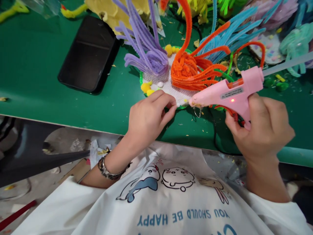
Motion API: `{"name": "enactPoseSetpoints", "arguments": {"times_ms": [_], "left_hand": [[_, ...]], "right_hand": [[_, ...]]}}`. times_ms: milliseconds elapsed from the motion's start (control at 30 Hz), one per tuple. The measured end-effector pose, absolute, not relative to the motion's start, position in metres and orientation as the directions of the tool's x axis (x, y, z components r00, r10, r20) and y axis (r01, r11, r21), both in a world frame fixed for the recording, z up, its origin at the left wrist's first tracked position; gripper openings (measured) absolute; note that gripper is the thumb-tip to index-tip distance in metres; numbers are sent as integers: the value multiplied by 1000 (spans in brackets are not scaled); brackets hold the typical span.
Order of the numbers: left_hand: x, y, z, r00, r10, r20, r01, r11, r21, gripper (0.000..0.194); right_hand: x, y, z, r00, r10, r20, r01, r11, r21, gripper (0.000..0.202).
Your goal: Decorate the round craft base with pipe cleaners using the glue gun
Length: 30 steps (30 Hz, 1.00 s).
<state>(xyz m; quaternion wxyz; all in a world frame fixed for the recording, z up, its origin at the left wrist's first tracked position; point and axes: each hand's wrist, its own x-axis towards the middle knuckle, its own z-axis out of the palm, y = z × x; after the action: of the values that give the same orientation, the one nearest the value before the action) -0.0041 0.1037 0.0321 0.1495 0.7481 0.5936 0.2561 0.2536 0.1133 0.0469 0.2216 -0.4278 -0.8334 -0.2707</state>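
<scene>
My right hand (265,125) is wrapped round the handle of a pink hot glue gun (226,93), its small light glowing orange. A clear glue stick (288,64) juts from the gun's back. The nozzle points left at the near edge of a white textured base (179,98). At that same edge my left hand (153,117) has thumb and forefinger pinched together; whether they grip the rim or something small is hidden. Standing on the base are an orange pipe-cleaner bundle (187,70) and a purple one (156,62). Yellow pompoms (146,87) and green trim line its rim.
A black smartphone (89,54) lies on the green table (31,81) at left. Blue pipe cleaners (227,34), crumpled yellow paper (110,13) and a mint-green bundle (297,42) crowd the back. A dark cord (215,137) hangs below the glue gun toward the table's near edge.
</scene>
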Motion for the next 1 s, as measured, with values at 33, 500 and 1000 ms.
{"name": "enactPoseSetpoints", "arguments": {"times_ms": [33,500,1000], "left_hand": [[-5,104,31,156,967,199,811,-240,533,11],[-8,111,30,98,978,183,803,-187,565,8],[-15,124,42,474,852,222,847,-510,148,26]], "right_hand": [[254,113,47,-539,583,608,830,490,267,52],[262,117,45,-560,404,723,807,464,366,59],[263,104,31,-297,500,814,905,420,72,58]]}}
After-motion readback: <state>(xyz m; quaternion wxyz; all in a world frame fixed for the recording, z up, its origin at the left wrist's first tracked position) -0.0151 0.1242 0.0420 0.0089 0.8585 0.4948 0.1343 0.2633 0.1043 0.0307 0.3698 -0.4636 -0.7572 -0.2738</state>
